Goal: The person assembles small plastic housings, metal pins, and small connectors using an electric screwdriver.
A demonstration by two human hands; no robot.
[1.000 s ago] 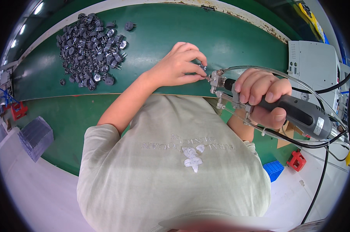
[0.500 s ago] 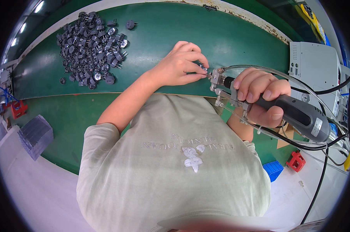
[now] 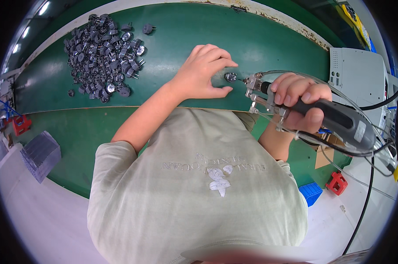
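My left hand [image 3: 204, 73] is open, thumb and fingers spread on either side of a small dark round plug piece [image 3: 230, 77] lying on the green bench top. Neither the thumb nor the fingertips touch it. My right hand [image 3: 301, 100] is wrapped round the grey and black handheld electric screwdriver [image 3: 340, 121], which has a metal head, clear tubes and black cables. Its thin tip points left at the plug piece, just to the right of it. Whether the tip touches the piece I cannot tell.
A heap of dark round plug pieces [image 3: 104, 57] with metal pins covers the bench's left part, with a lone piece [image 3: 148, 29] beside it. At the right stands a light grey machine box [image 3: 357, 72]. Below are a blue bin [image 3: 311, 193] and red stands [image 3: 337, 183].
My left hand has let go of the plug piece, its fingers and thumb now spread apart. The screwdriver has drawn back slightly to the right.
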